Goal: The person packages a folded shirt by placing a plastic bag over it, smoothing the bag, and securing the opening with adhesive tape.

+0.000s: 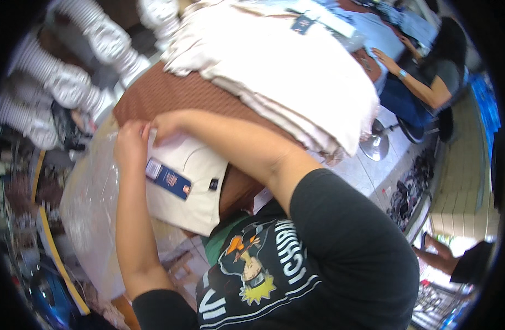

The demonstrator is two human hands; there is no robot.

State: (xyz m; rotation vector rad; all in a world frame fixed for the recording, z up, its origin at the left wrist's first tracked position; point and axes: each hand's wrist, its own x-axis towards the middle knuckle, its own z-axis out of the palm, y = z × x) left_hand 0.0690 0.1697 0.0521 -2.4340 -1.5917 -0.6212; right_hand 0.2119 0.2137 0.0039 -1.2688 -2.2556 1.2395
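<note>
Head view. Both your hands meet at the far edge of the folded cream garment (189, 181). Your left hand (130, 146) is closed, pinching that edge; your right hand (165, 125) pinches the same edge just beside it, fingers curled.

Risk: the garment lies half on the brown table (175, 93) and half on the clear plastic bag (90, 192) at the left. A pull on the edge alone could undo the fold or slide it off the near side. The blue tag (168, 179) could snag on the plastic. The cream stack (296, 71) overhangs the table at the right and could slump if bumped.

Condition: the garment is cream, neatly folded, flat, with a small dark label (213, 185) near its right edge.
</note>
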